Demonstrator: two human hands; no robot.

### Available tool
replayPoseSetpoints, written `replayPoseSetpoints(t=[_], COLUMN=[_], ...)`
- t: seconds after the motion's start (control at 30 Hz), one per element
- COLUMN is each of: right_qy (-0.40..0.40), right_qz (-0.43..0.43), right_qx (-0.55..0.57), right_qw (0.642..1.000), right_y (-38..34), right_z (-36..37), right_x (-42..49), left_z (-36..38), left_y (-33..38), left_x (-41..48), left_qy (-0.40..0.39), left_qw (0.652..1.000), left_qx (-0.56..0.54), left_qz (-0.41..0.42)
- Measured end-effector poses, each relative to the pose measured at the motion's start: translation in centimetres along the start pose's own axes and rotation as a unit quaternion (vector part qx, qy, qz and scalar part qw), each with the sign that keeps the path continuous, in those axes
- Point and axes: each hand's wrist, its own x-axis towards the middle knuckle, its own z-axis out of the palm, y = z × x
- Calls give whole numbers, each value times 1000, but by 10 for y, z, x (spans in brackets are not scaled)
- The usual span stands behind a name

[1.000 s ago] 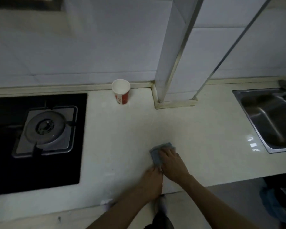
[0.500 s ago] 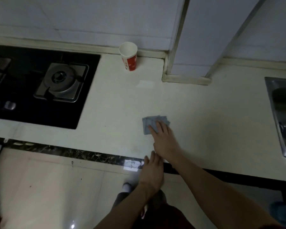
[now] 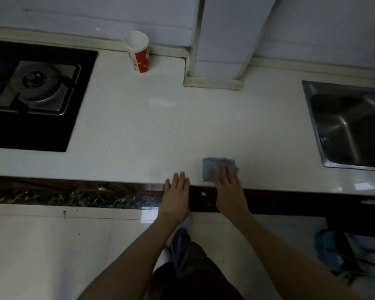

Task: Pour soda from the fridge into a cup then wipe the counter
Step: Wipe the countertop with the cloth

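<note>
Head view, dim light. Pale glossy floor (image 3: 52,245) nearest, dark band under the counter front.

Left hand (image 3: 176,191): fingers straight and together, laid flat over the front edge of the counter (image 3: 160,126), holding nothing.

Right hand (image 3: 226,185): fingers straight, palm down, pressing a folded grey-blue cloth (image 3: 214,163) onto the counter just inside the front edge. It lies to the right of the left hand, and the two are apart.

Cloth judged soft, light and limp. Likely to bunch or slip out if pushed by fingertips alone, so a flat palm over its middle looks the best hold. Pinch a corner to lift.

Counter is pale, smooth and slightly shiny, probably slippery when wet. No spill can be made out.

Stove (image 3: 37,89) set into the left end, sink (image 3: 344,131) at the right end.

Cup (image 3: 138,51): red and white paper, upright at the back edge, well apart from the cloth. Judged light and easily tipped. Contents not visible.

Tiled column (image 3: 221,50) stands on the back edge right of the cup, white tiled wall behind
</note>
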Motion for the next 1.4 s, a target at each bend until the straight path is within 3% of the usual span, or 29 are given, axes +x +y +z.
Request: replayPoseSetpoints(t=[0.33,0.43,0.57,0.87,1.07,1.4], right_qy=[-17,-19,-11,-63,-72,-65], right_qz=[53,45,83,189,189,152], right_qx=[33,41,42,8,50,20], right_qw=[998,998,996,980,978,986], right_y=[28,35,65,185,247,348], right_z=[8,8,8,-14,-27,-61], right_x=[-41,-39,-36,-54,-26,108], left_z=[2,-3,-2,-11,-11,-26], left_y=[14,51,106,198,242,268], left_x=[4,6,14,63,89,112], left_qy=[39,58,66,35,-37,-43], left_qw=[999,997,994,992,995,998], left_qx=[12,-11,-68,-9,43,34], left_qz=[11,53,46,123,77,5])
